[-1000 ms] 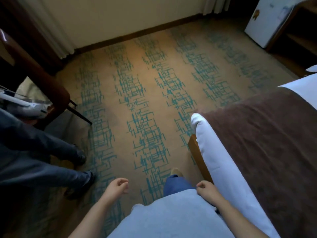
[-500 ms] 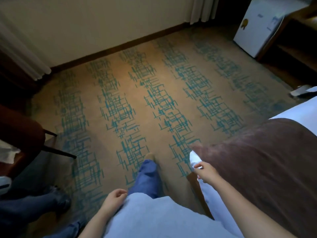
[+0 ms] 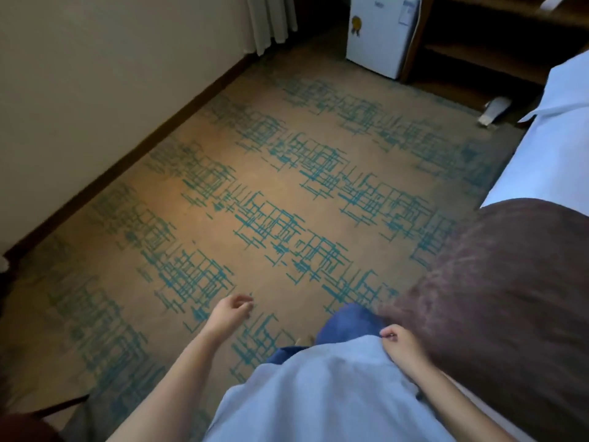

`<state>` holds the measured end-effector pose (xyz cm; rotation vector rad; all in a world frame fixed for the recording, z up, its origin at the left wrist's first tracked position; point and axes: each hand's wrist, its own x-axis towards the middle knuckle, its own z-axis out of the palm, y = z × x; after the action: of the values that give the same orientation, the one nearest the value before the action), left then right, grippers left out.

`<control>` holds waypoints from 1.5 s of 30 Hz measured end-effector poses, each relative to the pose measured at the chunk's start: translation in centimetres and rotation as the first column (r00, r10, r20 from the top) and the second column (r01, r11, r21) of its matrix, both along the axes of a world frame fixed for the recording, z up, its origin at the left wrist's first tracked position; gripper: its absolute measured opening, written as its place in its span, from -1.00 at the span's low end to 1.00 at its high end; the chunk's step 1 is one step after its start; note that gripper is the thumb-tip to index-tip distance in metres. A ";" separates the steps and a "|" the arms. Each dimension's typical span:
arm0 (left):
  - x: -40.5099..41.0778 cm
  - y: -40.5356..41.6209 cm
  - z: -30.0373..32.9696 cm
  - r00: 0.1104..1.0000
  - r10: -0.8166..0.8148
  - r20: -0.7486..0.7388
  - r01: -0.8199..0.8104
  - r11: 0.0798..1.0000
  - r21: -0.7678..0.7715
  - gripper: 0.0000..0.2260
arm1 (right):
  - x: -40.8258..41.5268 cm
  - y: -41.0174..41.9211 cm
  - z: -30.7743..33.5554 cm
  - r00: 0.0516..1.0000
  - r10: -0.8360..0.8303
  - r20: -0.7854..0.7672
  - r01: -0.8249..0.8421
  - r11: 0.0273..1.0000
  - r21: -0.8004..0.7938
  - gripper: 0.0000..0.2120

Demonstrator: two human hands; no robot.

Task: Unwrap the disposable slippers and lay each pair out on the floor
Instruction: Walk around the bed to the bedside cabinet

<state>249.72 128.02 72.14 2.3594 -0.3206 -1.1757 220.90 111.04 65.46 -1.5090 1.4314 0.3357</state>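
A pale, slipper-shaped object lies on the floor at the far right, near the wooden shelf and the bed's corner; it is too blurred to tell whether it is wrapped. My left hand hangs over the patterned carpet, empty, with its fingers loosely curled and apart. My right hand is low beside my light blue shirt, next to the brown bed throw, fingers curled in with nothing in them. Both hands are far from the pale object.
A bed with white sheets and a brown throw fills the right side. A small white fridge and a dark wooden shelf unit stand at the back. A wall, curtain and baseboard run along the left.
The view has swung right; the seated person and chair on the left have left the frame. My right hand came off the bed's corner to my side. My left hand swung forward.
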 end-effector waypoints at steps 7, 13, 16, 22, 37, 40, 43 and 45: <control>5.4 -12.3 -0.7 1.000 -0.006 -0.029 0.005 0.998 -0.063 -0.85 | 3.6 -7.4 -1.3 0.992 -0.121 0.023 0.119 0.990 0.078 -0.84; 7.2 -21.6 -2.2 0.994 -0.031 -0.106 0.037 0.998 0.052 -0.88 | 7.0 -21.6 -2.4 0.987 -0.162 0.004 0.161 0.984 0.081 -0.81; 8.1 -26.0 -2.5 0.995 -0.012 -0.102 0.018 0.998 0.059 -0.88 | 8.5 -28.4 -1.2 0.987 -0.158 0.014 0.157 0.986 0.052 -0.88; 9.1 -35.0 -3.0 0.992 -0.035 -0.120 0.041 0.998 0.044 -0.90 | 10.9 -39.6 2.8 0.981 -0.189 0.053 0.188 0.982 0.019 -0.91; 17.4 -67.1 -3.0 0.911 -0.378 -0.164 0.390 0.920 0.049 -0.92 | 12.5 -56.4 1.6 0.946 -0.304 -0.111 0.314 0.945 0.092 -0.77; 19.3 -75.6 -1.7 0.898 -0.419 -0.136 0.423 0.906 0.001 -0.90 | 13.5 -59.7 1.8 0.926 -0.348 -0.143 0.361 0.930 0.071 -0.84; 20.1 -83.1 -1.0 0.892 -0.433 -0.129 0.431 0.901 -0.046 -0.86 | 14.5 -63.1 2.0 0.918 -0.376 -0.128 0.382 0.924 0.022 -0.87; 20.1 -87.2 -0.9 0.901 -0.419 -0.114 0.413 0.908 -0.078 -0.87 | 14.7 -65.4 1.8 0.914 -0.396 -0.089 0.400 0.916 0.025 -0.88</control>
<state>269.84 40.78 71.24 2.2174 -0.8339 -1.4824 235.65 45.68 67.27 -1.1414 1.7444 0.1768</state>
